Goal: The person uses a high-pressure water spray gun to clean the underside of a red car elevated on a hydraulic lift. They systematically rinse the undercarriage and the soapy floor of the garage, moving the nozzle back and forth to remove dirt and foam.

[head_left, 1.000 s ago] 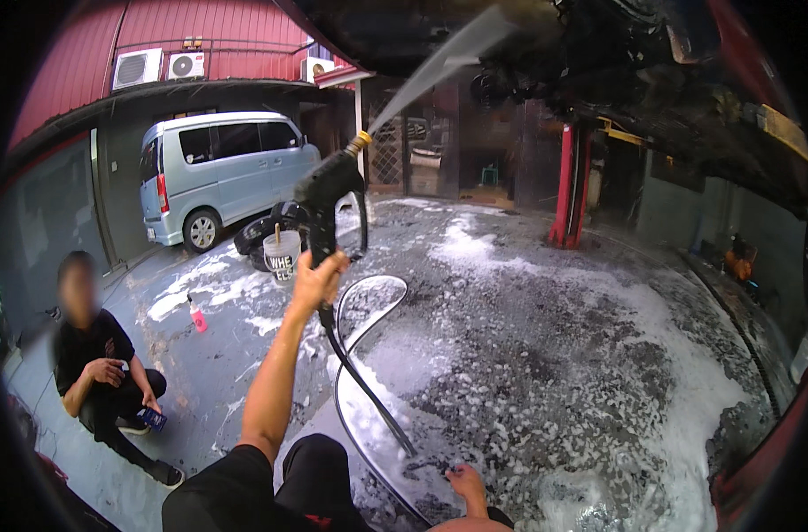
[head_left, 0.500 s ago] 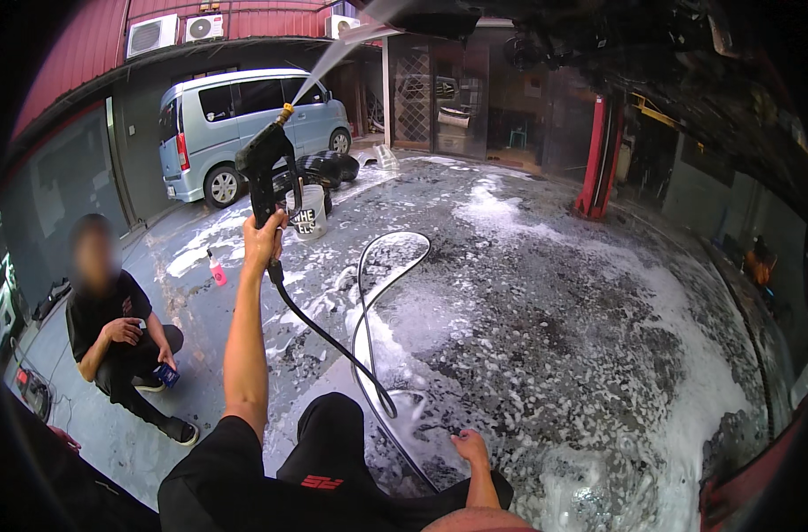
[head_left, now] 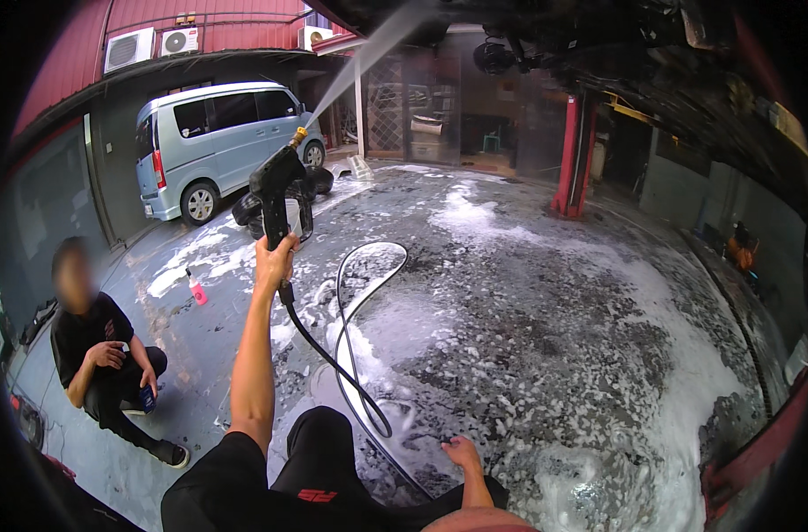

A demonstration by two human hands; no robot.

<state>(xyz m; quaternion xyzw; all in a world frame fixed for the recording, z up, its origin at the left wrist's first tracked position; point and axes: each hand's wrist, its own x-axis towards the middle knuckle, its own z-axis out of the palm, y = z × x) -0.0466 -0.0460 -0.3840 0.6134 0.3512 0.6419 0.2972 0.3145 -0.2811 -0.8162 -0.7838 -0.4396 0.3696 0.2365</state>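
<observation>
My left hand [head_left: 275,263] grips the handle of a black pressure washer gun [head_left: 271,182] with a brass-coloured nozzle. The gun is raised and tilted up to the right. A white water jet [head_left: 355,66] sprays from it toward the dark underside of a raised vehicle [head_left: 546,44]. From the grip's lower end a black hose [head_left: 320,350] runs down and loops over the foamy floor. My right hand [head_left: 462,452] hangs low over the wet floor, fingers loosely bent and nothing seen in it.
At left a person [head_left: 102,355] squats, holding a blue item. A pink bottle [head_left: 197,291] stands nearby. Behind the gun are a partly hidden white bucket [head_left: 293,213], dark tyres [head_left: 318,180] and a light-blue van [head_left: 222,146]. A red lift post [head_left: 574,160] rises at back right.
My view has shifted a little to the right. In it, the gun and my left hand sit lower and farther right, covering more of the bucket. Water still sprays upward.
</observation>
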